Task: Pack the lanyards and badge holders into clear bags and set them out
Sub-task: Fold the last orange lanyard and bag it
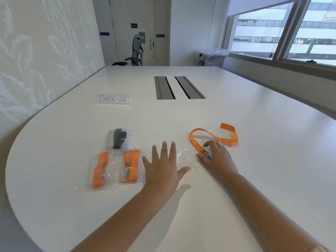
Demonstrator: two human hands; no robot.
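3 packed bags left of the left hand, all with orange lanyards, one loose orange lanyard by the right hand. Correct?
Not quite. In the head view only two packed bags hold orange lanyards; the third bag holds a black one. The loose orange lanyard does lie by the right hand, right of the left hand.

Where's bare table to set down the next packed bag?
Free: between the CHECK-IN sign and the black-lanyard bag, and right of the loose orange lanyard. Crowded: around the two orange-lanyard bags and both hands.

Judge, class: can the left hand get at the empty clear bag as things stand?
Probably yes: the left hand already lies flat, fingers spread, on the empty clear bag, with nothing on top; the packed bags lie beside it.
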